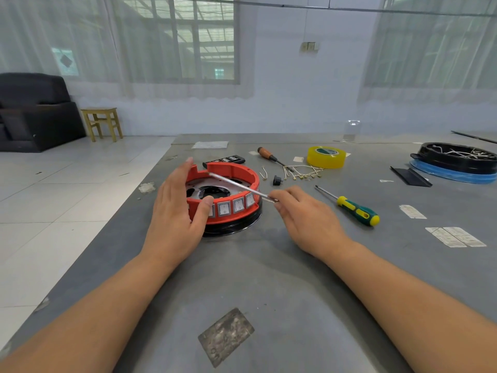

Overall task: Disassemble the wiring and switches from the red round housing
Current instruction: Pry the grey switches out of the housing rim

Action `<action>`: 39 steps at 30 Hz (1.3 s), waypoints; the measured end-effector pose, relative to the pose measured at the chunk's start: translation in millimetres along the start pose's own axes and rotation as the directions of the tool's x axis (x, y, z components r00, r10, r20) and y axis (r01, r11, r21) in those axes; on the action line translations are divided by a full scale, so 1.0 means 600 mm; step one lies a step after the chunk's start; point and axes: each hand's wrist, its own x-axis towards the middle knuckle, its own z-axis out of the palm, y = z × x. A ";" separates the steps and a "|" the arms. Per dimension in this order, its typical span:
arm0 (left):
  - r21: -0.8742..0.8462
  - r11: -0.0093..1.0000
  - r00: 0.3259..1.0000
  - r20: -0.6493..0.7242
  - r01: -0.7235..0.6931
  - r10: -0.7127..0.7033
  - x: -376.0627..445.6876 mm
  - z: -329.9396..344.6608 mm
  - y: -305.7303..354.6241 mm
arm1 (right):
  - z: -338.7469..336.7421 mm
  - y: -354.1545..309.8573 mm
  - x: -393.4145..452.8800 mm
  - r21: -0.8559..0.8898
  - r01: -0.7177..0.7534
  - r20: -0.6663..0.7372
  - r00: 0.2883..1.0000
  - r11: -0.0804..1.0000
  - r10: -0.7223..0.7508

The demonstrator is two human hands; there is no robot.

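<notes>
Your left hand (pixel 176 208) grips the red housing (pixel 231 173); your right hand (pixel 304 211) pinches a metal rod (pixel 239 185) across it. Lever gently beside the switches (pixel 231 207).

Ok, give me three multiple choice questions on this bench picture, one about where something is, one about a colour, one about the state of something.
1. Where does the green-and-yellow-handled screwdriver lie?
A. On the grey table to the right of the right hand
B. Inside the red round housing
C. On the wooden stool

2. What colour is the roll of tape?
A. Black
B. Yellow
C. Red

3. What is the left hand doing?
A. Lying flat on the table
B. Gripping the housing's rim
C. Holding the tape roll

Answers: 1 A, it lies on the table beyond that hand. 2 B, the roll is plainly yellow. 3 B, thumb and fingers clasp the red wall.
</notes>
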 end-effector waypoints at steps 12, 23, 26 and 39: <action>0.134 0.962 0.971 -0.002 -0.238 0.240 0.007 -0.008 -0.006 | -0.012 -0.013 -0.016 -0.093 0.079 0.106 0.992 0.993 -0.069; 0.154 0.984 0.972 0.229 -0.085 0.048 0.009 -0.028 -0.035 | -0.012 0.014 -0.029 -0.350 0.010 0.115 0.993 0.937 0.033; 0.165 0.985 0.980 0.200 -0.057 0.023 0.011 -0.022 -0.035 | -0.013 0.014 -0.034 -0.318 0.000 0.141 0.989 0.948 0.047; 0.179 0.983 0.988 0.157 -0.035 0.006 0.009 -0.017 -0.020 | -0.026 -0.021 -0.037 -0.290 -0.073 0.208 0.968 0.954 0.138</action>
